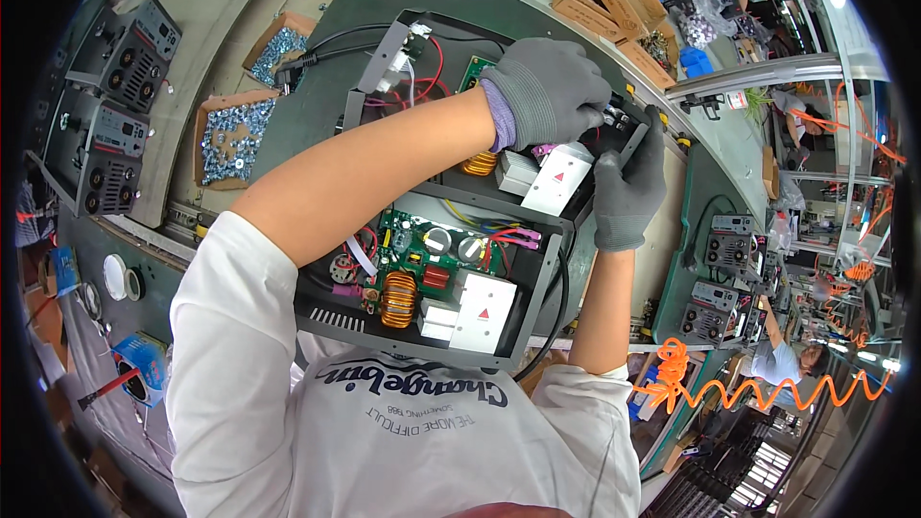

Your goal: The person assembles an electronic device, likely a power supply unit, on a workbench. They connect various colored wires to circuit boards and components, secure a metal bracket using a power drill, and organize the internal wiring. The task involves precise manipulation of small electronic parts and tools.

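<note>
Two black open metal cases with electronics lie in front of me. Over the far case (460,200), my left hand (552,91) in a grey glove reaches to the right end panel. Its fingers are closed at small metal terminals (622,118) inside that panel; what they pinch is hidden. My right hand (628,194), also gloved, wraps round the outside of the same panel, thumb on the inner side. Beside it sits a silver heatsink block (558,177). The near case (331,315) holds a green circuit board (398,242), a copper coil (398,299) and another silver block (483,315).
Cardboard boxes of small screws and nuts (235,139) stand at the left, more boxes (585,0) at the far right. Finished-looking black units (120,144) line the left side. A black power cable (317,58) lies by the far case. An orange coiled hose (767,393) hangs at the right.
</note>
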Demonstrator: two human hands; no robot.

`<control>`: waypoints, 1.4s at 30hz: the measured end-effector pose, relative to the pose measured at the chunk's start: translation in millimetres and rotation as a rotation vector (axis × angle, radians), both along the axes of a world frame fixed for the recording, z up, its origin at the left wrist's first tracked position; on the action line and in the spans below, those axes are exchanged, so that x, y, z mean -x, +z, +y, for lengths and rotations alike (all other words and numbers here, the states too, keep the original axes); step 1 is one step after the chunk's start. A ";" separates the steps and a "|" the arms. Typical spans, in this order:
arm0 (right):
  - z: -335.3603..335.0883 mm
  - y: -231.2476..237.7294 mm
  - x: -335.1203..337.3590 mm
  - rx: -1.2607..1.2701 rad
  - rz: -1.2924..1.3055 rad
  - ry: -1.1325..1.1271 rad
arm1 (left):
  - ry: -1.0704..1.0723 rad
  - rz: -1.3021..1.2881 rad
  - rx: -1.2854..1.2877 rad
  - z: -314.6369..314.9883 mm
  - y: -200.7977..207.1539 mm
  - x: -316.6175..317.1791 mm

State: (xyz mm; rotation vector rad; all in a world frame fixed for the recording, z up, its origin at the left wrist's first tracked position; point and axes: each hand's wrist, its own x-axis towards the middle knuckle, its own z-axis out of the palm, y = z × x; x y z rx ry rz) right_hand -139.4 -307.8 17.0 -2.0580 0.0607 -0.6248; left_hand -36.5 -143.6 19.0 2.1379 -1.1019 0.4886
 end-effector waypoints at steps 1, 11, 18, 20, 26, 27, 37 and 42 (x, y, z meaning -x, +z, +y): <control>1.1 1.1 -0.2 -0.007 -0.003 0.000 | 0.007 -0.016 -0.027 -0.1 1.4 0.7; 1.6 -2.0 -0.2 0.105 -0.042 -0.030 | 0.033 -0.140 -0.230 -5.5 5.2 4.6; 5.1 -0.8 2.1 0.131 -0.008 -0.043 | 0.111 -0.071 -0.198 -18.8 1.8 16.7; 3.9 -3.3 3.4 0.117 0.000 -0.038 | 0.114 -0.073 -0.193 -18.9 2.0 15.9; -5.8 -3.3 10.1 0.152 -0.017 -0.044 | -0.190 0.220 -0.039 7.7 27.5 -11.0; -9.2 -6.6 7.4 0.131 -0.028 0.009 | -0.241 0.268 0.055 16.1 29.2 -17.1; 27.1 17.4 7.0 1.023 -0.442 0.170 | -0.469 0.327 -0.210 40.2 18.7 -34.1; 15.1 12.1 -1.5 0.867 -0.488 -0.011 | -0.459 0.286 -0.231 37.3 18.8 -36.8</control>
